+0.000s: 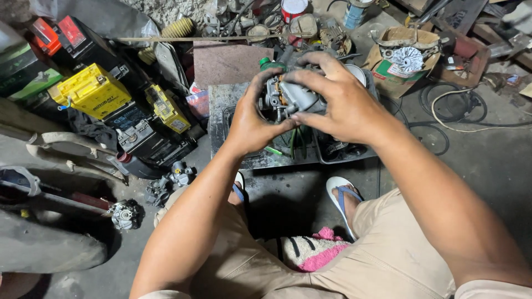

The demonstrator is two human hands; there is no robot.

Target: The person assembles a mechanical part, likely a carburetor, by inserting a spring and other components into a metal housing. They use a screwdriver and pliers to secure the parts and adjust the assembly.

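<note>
- The concrete floor (487,166) carries everything; its widest open stretch lies on the right side, crossed only by looping cables (443,119).
- The left side is crowded: a heap of batteries, with a yellow battery (91,91) and black ones packed against each other, reaches close to the left edge of the metal tray.
- The dark metal tray (219,119) sits at the middle of the floor, just ahead of the person's feet; its front rim is near the sandals (341,191), and green tools lie inside it.
- A torn cardboard box (388,66) stands beyond the tray's far right corner, holding a pale finned part.
- The carburetor (291,97), a grey metal body with brass fittings, is held in the air above the tray's middle, clear of its rim.
- The right hand (343,102) covers the carburetor's top and right side, fingers curled tight over it.
- The left hand (249,122) clasps its left side and underside, thumb and fingers closed firmly on the casting.
- A second small carburetor (124,215) lies on the floor near the left knee, well apart from the tray.
- A pink and white cloth (313,252) lies between the legs, at the near edge.
</note>
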